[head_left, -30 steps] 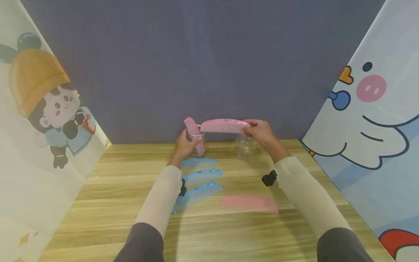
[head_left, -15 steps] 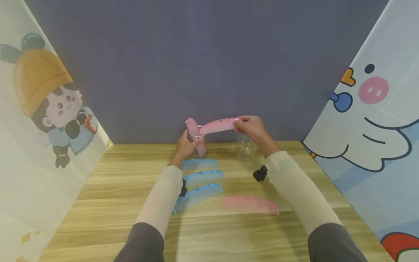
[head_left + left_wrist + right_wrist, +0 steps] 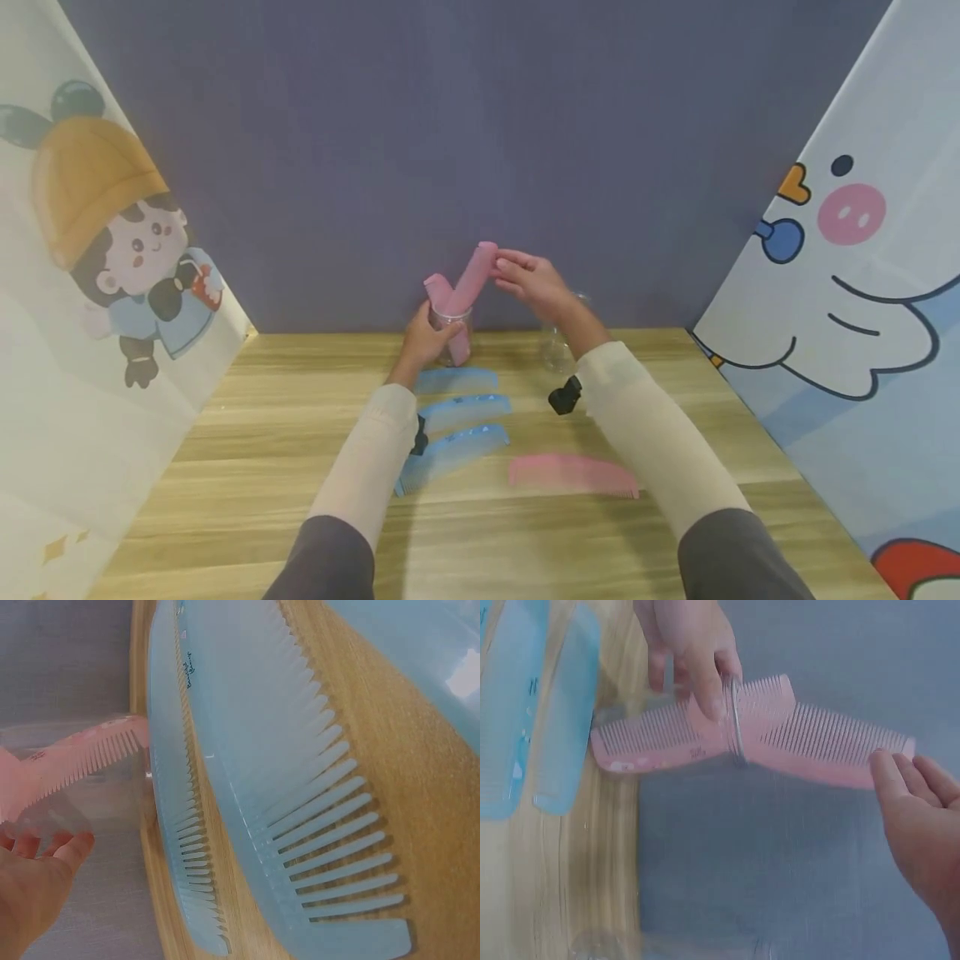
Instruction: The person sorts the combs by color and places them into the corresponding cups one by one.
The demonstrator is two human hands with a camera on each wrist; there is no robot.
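Observation:
My left hand [image 3: 426, 337] grips a clear jar [image 3: 463, 317] at the back of the table, fingers around its side. Two pink combs stand in the jar, crossing in a V. One comb [image 3: 437, 287] leans left; the other comb [image 3: 474, 279] leans right and rises higher. My right hand [image 3: 536, 283] is beside the upper end of the right-leaning comb, its fingers extended with fingertips right at the edge. In the right wrist view, the fingers [image 3: 886, 778] overlap that comb's end, and the jar's rim [image 3: 735, 720] circles both combs.
Three blue combs lie near my left forearm, the nearest blue comb [image 3: 457, 454] slanted. Another pink comb [image 3: 573, 475] lies at the front right. A second clear jar [image 3: 555, 350] stands behind my right wrist. A grey wall [image 3: 480, 125] rises at the table's back edge.
My right hand has moved left and up, tipping its pink comb from level to steep, with the lower end now in the jar. Its fingers have straightened. The left hand has stayed on the jar.

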